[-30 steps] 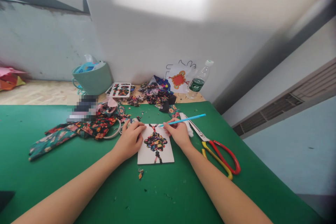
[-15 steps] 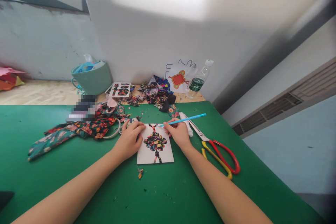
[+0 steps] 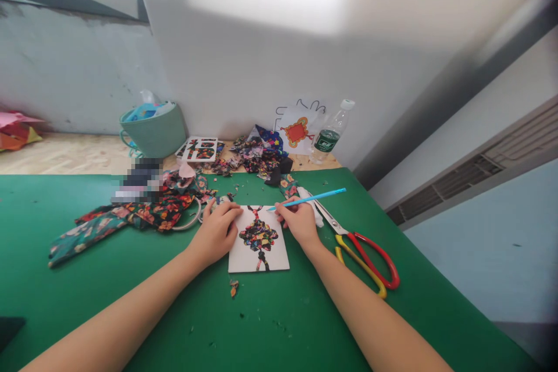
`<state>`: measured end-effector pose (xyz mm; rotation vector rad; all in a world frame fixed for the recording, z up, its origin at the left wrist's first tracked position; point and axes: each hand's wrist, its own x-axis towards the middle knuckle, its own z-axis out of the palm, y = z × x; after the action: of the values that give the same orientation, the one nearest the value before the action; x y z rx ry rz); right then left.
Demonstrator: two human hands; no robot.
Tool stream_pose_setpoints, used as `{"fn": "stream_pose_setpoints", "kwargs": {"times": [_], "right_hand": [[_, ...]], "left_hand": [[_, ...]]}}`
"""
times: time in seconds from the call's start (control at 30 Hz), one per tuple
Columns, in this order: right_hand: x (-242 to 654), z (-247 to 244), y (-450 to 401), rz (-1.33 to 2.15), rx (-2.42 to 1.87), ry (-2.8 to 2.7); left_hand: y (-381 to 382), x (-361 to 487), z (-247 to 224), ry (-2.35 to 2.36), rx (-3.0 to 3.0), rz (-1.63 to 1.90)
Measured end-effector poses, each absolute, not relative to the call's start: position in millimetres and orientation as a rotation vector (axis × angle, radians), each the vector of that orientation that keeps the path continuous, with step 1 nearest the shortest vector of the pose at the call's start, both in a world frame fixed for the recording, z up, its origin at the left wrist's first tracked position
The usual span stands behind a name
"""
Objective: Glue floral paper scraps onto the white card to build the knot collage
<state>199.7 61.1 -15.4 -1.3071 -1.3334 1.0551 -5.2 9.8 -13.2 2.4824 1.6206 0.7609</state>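
Observation:
A white card (image 3: 279, 256) lies flat on the green table top, with a knot-shaped design of dark floral fabric (image 3: 258, 235) on it. My left hand (image 3: 215, 229) rests on the card's left edge, fingers apart and holding nothing. Pinched in my right hand (image 3: 300, 222) is a light blue pencil (image 3: 325, 194), slanting up to the right, its tip at the card's upper right part. Whether the tip touches the card I cannot tell. Beside my right hand lies a crumpled white tissue (image 3: 318, 215).
Scissors with red and yellow handles (image 3: 369, 267) lie on the right. Floral cloth (image 3: 152, 212) and a tape roll (image 3: 192, 221) lie left. Behind are a green basket (image 3: 154, 131), fabric scraps (image 3: 257, 154), a picture of a red knot (image 3: 296, 132) and a bottle (image 3: 328, 139).
My right hand and the pencil have shifted slightly to the right. My left hand stays in place on the card.

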Motion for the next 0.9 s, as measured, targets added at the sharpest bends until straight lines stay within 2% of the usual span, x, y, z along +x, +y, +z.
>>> {"fn": "stream_pose_setpoints", "kwargs": {"times": [0.9], "right_hand": [[206.8,-11.7,59.8,0.893,-1.444,-1.321]], "left_hand": [[9.9,-4.7,-13.2,1.618,2.475,0.782]]}}
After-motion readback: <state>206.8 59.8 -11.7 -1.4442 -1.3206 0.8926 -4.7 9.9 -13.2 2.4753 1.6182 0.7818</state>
